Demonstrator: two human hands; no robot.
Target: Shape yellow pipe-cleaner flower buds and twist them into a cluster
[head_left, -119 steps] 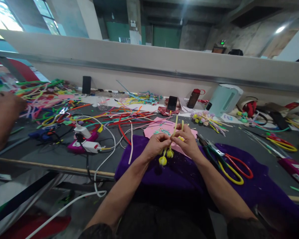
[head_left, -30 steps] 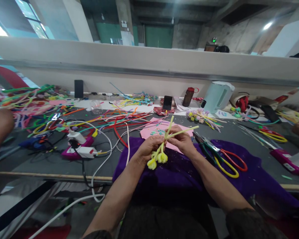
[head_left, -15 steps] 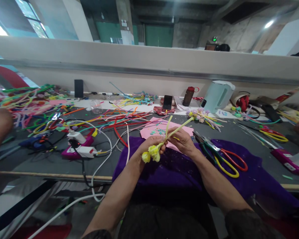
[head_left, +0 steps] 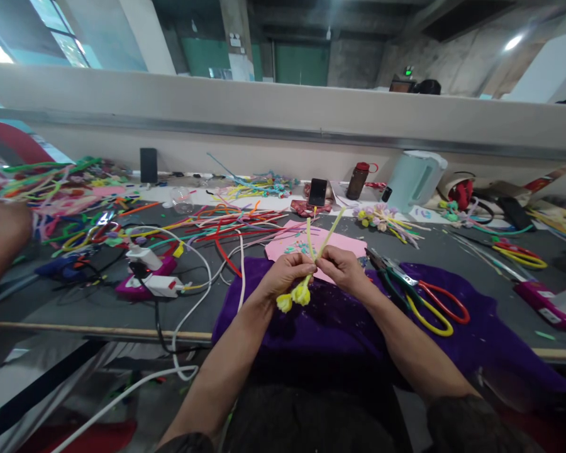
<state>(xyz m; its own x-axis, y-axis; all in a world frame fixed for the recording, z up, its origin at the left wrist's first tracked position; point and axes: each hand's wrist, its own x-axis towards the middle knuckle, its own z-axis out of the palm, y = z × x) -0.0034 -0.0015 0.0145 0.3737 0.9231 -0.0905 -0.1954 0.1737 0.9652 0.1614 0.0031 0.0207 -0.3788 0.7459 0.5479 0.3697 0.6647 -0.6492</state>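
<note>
Yellow pipe-cleaner flowers [head_left: 296,294] in both hands

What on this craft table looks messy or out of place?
Loose pipe cleaners sprawl in a tangle across the table, crossed by a white cable. Both hands pinch yellow stems neatly.

Yellow stems [head_left: 321,242], splayed toward scissors [head_left: 429,305] earlier, now stand closer together; right hand [head_left: 342,272] pinches beside left hand [head_left: 283,277].

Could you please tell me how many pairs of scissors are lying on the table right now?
2: red-and-yellow scissors on the purple cloth by the right hand, and another pair far right; clutter may hide more.
</note>
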